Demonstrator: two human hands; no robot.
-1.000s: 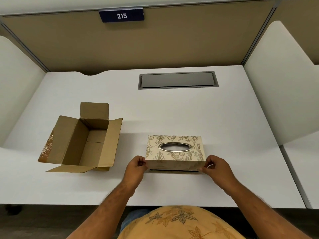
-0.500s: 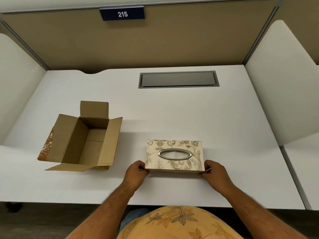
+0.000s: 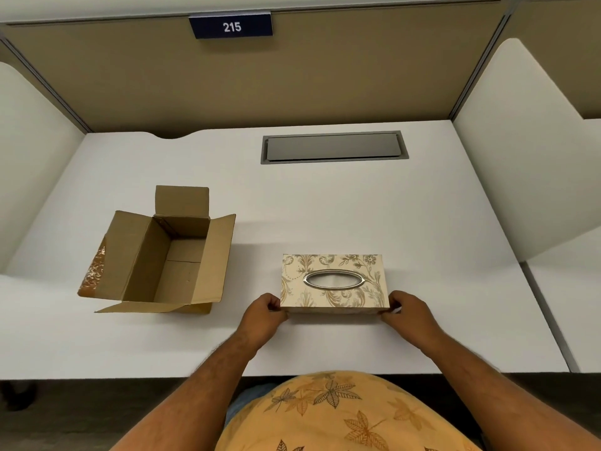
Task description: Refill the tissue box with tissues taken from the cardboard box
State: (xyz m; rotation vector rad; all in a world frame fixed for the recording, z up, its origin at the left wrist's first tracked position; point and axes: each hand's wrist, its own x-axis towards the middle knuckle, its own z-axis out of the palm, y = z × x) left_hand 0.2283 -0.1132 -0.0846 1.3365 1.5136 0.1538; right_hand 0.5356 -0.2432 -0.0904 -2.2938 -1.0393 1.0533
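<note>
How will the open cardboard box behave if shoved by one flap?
The cardboard box looks empty, so probably light and quick to slide on the smooth desk. Its splayed flaps would likely fold before the body moves.

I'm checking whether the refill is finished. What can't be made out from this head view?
- Tissue box contents: the oval opening shows only a pale blur.
- Its underside, hidden by the box itself.
- Cardboard box near inner corner, hidden by its front flap.
- Fingertips of left hand and right hand, hidden behind the tissue box ends.
</note>
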